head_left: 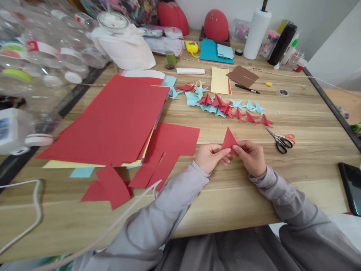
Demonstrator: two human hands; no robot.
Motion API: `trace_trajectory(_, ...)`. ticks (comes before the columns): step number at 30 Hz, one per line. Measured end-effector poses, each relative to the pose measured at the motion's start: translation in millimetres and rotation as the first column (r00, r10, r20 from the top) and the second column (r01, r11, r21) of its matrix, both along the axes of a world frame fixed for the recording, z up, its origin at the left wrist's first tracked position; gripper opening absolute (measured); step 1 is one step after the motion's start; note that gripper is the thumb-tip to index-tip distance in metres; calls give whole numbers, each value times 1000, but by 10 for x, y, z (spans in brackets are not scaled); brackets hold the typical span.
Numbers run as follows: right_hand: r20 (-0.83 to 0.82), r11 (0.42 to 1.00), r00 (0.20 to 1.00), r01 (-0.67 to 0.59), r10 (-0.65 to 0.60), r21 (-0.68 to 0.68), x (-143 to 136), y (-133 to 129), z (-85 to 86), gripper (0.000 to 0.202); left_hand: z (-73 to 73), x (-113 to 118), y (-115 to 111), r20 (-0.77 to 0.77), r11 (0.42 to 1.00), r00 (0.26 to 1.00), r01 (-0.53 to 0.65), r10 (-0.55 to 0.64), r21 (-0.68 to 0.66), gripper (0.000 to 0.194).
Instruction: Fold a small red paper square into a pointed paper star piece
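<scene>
My left hand (210, 157) and my right hand (252, 157) both pinch a small red folded paper triangle (229, 140) just above the wooden table (304, 124). The triangle's point stands up between my fingertips. Beyond it lies a row of finished red and light blue folded paper shapes (225, 105). Scissors with orange handles (281, 141) lie on the table to the right of my right hand.
Large red paper sheets (113, 120) and red offcuts (169, 150) cover the left. Clear plastic bottles (36, 64) crowd the far left. A black pen (247, 89), yellow paper (220, 80), a paper towel roll (256, 34) and a phone (352, 187) at the right edge.
</scene>
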State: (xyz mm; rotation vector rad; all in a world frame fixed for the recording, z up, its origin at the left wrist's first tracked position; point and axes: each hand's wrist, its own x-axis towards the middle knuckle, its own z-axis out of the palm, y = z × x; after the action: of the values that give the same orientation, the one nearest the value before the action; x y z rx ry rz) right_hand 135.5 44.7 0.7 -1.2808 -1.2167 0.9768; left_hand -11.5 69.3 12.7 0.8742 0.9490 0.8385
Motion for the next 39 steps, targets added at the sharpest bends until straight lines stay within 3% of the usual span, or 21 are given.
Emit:
trace_trajectory(11, -34, 999, 999, -6, 4, -41, 1, 10, 13, 22, -3, 3, 1, -59, 1000, 998, 0, -1, -15, 16)
trace_trajectory(18, -48, 999, 999, -5, 3, -40, 3, 14, 24, 20, -25, -19, 8, 36, 999, 999, 33, -32, -3, 18)
trace_trajectory(32, -66, 998, 998, 14, -19, -68, 13, 24, 53, 25, -54, -40, 10, 36, 998, 997, 60, -61, 33, 28)
trace_trajectory(39, -33, 997, 999, 21, -24, -78, 47, 40, 48, 26, -70, -56, 14, 120, 992, 986, 120, -115, -37, 24)
